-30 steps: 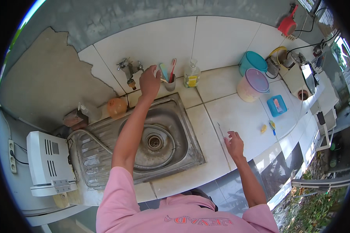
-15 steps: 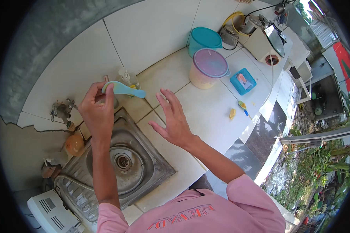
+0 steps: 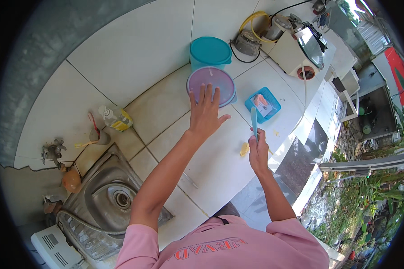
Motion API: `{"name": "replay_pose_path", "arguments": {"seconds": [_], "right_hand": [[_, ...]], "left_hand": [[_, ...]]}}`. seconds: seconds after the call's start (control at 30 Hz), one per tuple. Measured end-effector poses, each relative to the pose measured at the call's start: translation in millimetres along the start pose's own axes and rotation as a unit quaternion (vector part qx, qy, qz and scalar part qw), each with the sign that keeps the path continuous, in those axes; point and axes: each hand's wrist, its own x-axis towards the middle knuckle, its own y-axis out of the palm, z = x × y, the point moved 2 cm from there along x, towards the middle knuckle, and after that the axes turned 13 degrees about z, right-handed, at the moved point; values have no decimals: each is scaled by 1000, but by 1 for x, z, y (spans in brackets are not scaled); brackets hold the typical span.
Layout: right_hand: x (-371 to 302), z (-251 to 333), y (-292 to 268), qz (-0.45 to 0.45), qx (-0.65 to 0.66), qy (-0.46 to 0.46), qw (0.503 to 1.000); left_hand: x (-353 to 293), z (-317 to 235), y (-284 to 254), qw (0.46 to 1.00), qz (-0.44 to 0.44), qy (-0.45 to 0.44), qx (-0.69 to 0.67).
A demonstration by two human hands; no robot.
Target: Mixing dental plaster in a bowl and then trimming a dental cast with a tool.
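Left hand (image 3: 205,112): open, fingers spread, holding nothing; it overlaps the purple lid (image 3: 213,76) of a container and partly hides the body, and contact cannot be determined. A yellow lump (image 3: 244,149) lies just left of the right hand (image 3: 258,150), which is closed around a light-blue utensil (image 3: 254,120). The utensil's blade projects beyond the fist, overlapping a blue basket (image 3: 275,109); the fingers conceal its handle.

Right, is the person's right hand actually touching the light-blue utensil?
Touching. The head view shows the right hand closed around the lower end of the light-blue utensil, the rest sticking out beyond the fingers.
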Motion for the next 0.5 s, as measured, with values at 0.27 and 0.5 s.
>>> {"name": "replay_pose_path", "arguments": {"seconds": [0.27, 0.5], "right_hand": [[91, 21, -102, 149, -112, -158, 970], [164, 60, -65, 301, -244, -318, 865]], "left_hand": [[31, 30, 9, 995, 74, 45, 52], [71, 44, -34, 956, 271, -95, -63]]}}
